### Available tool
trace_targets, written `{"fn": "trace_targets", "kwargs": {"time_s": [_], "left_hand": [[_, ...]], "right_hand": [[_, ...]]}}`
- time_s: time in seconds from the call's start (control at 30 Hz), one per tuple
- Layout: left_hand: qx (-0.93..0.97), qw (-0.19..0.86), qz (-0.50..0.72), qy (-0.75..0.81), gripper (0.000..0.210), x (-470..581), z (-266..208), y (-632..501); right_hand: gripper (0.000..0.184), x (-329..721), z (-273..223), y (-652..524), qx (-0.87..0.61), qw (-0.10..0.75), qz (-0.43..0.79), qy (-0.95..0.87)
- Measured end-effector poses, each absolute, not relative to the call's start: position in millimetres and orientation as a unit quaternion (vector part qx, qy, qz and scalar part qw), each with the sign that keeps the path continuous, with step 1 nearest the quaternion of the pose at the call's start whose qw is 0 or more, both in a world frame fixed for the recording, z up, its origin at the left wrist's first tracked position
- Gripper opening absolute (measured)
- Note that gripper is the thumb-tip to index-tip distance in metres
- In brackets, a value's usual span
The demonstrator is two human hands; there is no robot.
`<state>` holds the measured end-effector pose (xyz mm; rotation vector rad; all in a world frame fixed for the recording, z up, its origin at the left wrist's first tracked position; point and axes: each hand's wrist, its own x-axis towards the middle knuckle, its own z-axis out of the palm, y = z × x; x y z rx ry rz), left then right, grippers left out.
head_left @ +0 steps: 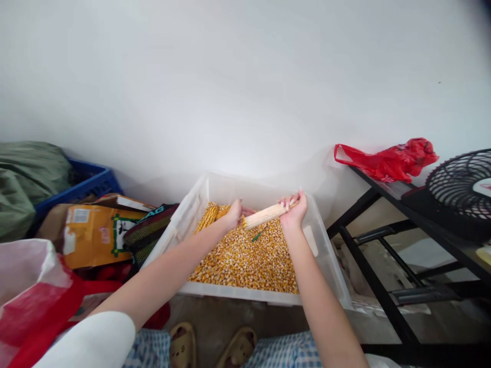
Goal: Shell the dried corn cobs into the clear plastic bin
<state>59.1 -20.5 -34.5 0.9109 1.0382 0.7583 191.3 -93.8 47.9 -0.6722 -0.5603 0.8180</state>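
Note:
Between my two hands is a corn cob (265,215), mostly stripped to its pale core, with some yellow kernels left at its ends. My left hand (235,214) is at the cob's left end, fingers closed on it. Around the right end wrap the fingers of my right hand (293,208). Below is a translucent plastic bin (233,292) holding a deep layer of loose corn kernels (245,260). Unstripped corn ears (209,216) lie in its far left corner, partly behind my left arm. A small green object (258,236) rests on the kernels under the cob.
Left of the bin are a mesh bag (150,232), an orange package (97,235), a blue crate (92,180) and a red and white bag (26,286). To the right, a black-framed stand (374,271) carries a red plastic bag (395,161) and a black fan (466,184). A white wall rises behind.

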Motion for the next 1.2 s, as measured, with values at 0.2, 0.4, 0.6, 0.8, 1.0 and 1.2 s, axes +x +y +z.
{"fn": "trace_targets", "kwargs": {"time_s": [0.2, 0.4, 0.6, 0.8, 1.0, 1.2], "left_hand": [[0.307, 0.794, 0.298, 0.433, 0.046, 55.8, -29.7, -16.1], [0.294, 0.605, 0.507, 0.539, 0.018, 29.2, -26.6, 16.0], [0.441, 0.406, 0.663, 0.448, 0.027, 12.8, -6.9, 20.4], [0.35, 0.655, 0.604, 0.29, 0.041, 24.2, 9.7, 3.9], [0.284, 0.735, 0.54, 0.297, 0.04, 20.8, 14.1, 0.0], [0.294, 0.751, 0.502, 0.312, 0.035, 27.9, 20.9, -9.1]], "right_hand": [[0.037, 194.5, 36.6, -84.3, -0.297, 0.84, 0.358, -0.28], [0.019, 180.1, 29.3, -81.1, -0.446, 0.604, 0.549, -0.368], [0.033, 163.3, 13.6, -91.6, -0.454, 0.3, 0.687, -0.482], [0.017, 131.0, -27.9, -84.9, -0.565, 0.336, 0.51, -0.555], [0.032, 133.1, -34.3, -77.1, -0.622, 0.36, 0.217, -0.661], [0.029, 137.4, -29.9, -79.9, -0.684, 0.304, 0.106, -0.655]]}}
